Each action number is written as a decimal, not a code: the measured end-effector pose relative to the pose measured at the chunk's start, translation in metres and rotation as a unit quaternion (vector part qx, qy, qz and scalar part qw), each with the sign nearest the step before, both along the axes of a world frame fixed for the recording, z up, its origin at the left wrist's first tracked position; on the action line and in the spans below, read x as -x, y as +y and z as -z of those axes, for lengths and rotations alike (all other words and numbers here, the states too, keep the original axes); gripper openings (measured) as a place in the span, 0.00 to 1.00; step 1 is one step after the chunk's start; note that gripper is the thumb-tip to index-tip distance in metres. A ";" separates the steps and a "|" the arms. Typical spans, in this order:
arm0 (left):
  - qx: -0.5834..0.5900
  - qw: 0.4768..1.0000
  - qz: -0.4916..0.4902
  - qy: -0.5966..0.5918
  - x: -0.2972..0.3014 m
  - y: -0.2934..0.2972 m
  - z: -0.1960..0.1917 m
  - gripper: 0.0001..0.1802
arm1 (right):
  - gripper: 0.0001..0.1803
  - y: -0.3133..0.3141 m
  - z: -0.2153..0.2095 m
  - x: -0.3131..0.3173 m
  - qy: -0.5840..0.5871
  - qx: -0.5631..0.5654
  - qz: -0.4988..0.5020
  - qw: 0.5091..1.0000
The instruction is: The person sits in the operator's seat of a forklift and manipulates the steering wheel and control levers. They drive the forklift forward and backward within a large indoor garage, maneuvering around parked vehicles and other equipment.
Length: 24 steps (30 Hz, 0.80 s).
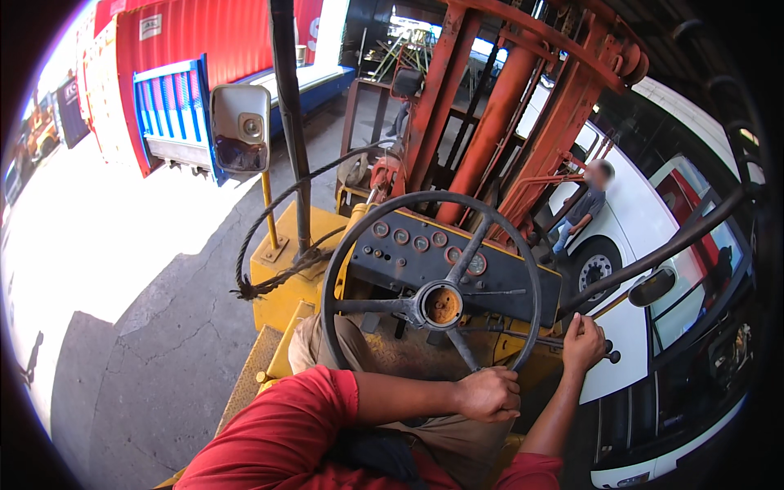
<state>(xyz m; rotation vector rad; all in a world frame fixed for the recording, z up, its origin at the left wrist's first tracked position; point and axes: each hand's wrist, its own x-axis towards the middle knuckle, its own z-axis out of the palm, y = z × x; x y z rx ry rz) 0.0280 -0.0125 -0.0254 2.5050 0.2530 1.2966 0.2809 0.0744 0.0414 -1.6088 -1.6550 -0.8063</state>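
Note:
A large black steering wheel [443,305] with a rusty hub stands in front of me. My left hand [490,394] reaches across my lap in a red sleeve and is closed on the rim at its lower right. My right hand [584,343] is raised beside the wheel, its fingers curled around the end of a control lever; the knob under them is hidden. Other levers with black knobs [613,357] show just past that hand. Behind the wheel, a dark dashboard [392,253] carries several round gauges.
Ahead rises an orange forklift mast [490,122]. A person [584,208] stands right of it by a white vehicle [625,318]. A mirror [242,126] and coiled black rope [269,282] are left, over cracked pavement [163,351]. Farther back are a red container [204,41] and blue rack [173,110].

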 end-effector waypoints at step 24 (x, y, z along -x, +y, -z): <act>0.022 1.000 0.000 0.002 -0.005 -0.001 0.005 0.17 | 0.14 -0.002 0.001 -0.004 0.001 0.025 0.033 0.999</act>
